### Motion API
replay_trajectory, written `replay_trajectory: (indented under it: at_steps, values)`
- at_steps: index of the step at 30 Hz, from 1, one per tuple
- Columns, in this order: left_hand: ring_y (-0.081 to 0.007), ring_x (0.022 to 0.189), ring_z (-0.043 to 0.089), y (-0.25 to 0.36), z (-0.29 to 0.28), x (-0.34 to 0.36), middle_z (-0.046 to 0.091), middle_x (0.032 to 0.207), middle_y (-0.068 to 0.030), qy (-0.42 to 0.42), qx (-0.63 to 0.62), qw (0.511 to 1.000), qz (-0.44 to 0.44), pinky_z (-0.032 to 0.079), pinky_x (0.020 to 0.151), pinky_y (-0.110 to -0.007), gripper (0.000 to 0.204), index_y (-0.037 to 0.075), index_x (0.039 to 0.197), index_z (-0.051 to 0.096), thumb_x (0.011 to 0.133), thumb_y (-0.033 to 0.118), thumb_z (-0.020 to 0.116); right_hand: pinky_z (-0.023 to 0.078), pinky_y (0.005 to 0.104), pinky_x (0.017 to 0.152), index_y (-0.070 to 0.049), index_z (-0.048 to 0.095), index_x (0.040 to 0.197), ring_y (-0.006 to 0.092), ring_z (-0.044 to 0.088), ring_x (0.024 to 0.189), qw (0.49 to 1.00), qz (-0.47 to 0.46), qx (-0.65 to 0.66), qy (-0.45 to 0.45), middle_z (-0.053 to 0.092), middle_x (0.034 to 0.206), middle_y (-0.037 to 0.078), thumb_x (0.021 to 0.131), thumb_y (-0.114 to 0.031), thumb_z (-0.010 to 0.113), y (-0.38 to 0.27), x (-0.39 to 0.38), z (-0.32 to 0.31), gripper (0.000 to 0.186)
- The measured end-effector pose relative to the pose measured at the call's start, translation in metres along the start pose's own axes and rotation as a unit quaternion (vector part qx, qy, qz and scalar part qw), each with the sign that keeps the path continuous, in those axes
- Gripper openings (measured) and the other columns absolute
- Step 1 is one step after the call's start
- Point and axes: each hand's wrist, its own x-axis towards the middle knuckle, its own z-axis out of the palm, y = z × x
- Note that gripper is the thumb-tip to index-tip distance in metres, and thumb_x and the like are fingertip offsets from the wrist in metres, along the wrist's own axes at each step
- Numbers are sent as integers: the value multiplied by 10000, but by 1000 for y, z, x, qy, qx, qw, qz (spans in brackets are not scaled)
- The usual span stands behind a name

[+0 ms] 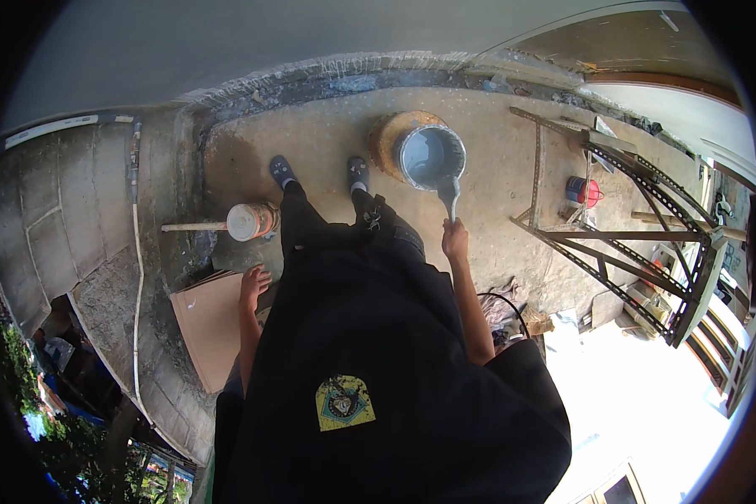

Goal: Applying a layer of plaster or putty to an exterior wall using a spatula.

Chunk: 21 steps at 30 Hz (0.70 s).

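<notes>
My right hand [455,241] is closed around the handle of a paintbrush [449,198] coated in grey paint. Its broad end meets the near rim of an open bucket [406,160] with grey paint [424,154] inside. That bucket sits on or against a round, rusty-yellow container [386,139]; how they join is hidden. My left hand [253,286] hangs at my left side with its fingers apart and nothing in them. It is above a flat brown cardboard sheet [206,323], near a white-topped bucket [245,223].
A pole [191,227] extends left from the white-topped bucket. Right of me stands a perforated metal frame [630,237], with a red and blue bucket [581,191] beside it. The grey wall [252,50] rises ahead; a low block wall [84,193] runs along the left. Cloths [500,309] lie behind my right arm.
</notes>
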Motion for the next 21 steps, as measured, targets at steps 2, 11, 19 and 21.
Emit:
replay_trajectory:
  at_steps: [2,11,19,21]
  values:
    - [-257,1014,578,-1,-1,3,587,1134,-123,-5,-4,1000,-2,415,879,-417,382,119,1225,470,932,354,402,434,481,688,0,563,899,442,577,806,1000,1,-7,1,594,803,275,878,-333,464,-1,0,0,348]
    - [-256,1014,579,1,1,1,589,1131,-123,-6,-4,1000,2,415,879,-418,377,117,1225,466,932,344,398,422,524,689,3,542,876,463,567,811,999,8,-36,7,588,807,295,875,-314,467,-9,-2,1,326]
    - [-256,1009,581,1,2,-1,590,1128,-122,-2,-3,1000,3,416,879,-418,376,114,1228,459,936,339,387,429,522,675,9,534,868,466,570,789,999,11,-38,5,590,783,291,868,-314,474,-9,-1,2,328]
    - [-258,1011,580,-1,1,0,589,1130,-122,-4,-6,1000,2,416,881,-419,376,114,1229,459,936,338,384,428,521,679,9,534,867,466,569,795,999,12,-34,5,590,789,292,867,-315,473,-9,-1,2,329]
